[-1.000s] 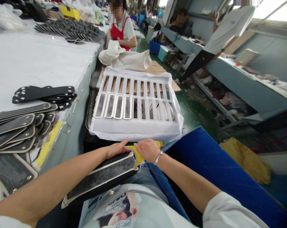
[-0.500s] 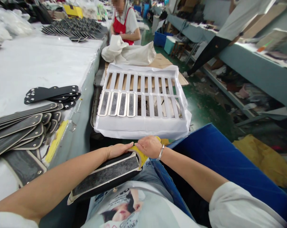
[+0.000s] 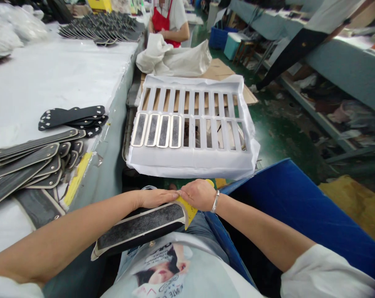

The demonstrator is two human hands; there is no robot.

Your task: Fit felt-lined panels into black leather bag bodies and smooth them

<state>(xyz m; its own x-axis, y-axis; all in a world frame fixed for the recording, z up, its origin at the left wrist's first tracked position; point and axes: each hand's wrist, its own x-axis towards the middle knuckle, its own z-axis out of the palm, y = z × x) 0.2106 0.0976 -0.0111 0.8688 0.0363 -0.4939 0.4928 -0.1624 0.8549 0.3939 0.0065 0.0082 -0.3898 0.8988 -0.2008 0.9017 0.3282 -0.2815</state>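
Observation:
A long dark panel with pale edging point(image 3: 144, 223) lies tilted across my lap on a black padded piece. My left hand point(image 3: 155, 198) rests along its far edge, fingers stretched out flat and pointing right; the thumb is hidden. My right hand point(image 3: 200, 194) is closed around a flat yellow scraper point(image 3: 187, 210), whose curved edge touches the rounded right end of the panel. A yellow tip of it shows beyond the knuckles. The fingertips of both hands meet near that end. What lies under the panel is mostly hidden.
Ahead stands a white slotted rack point(image 3: 190, 159) with several pale-edged dark panels point(image 3: 175, 131) in its near row. Loose dark strips point(image 3: 35, 159) are piled on the white table point(image 3: 91, 78) at left. A blue bin point(image 3: 287, 203) stands close at right. A co-worker point(image 3: 170, 22) is behind.
The scraper has turned slightly at the panel's right end, and both hands appear a little further right. The whole view has shifted slightly with the head.

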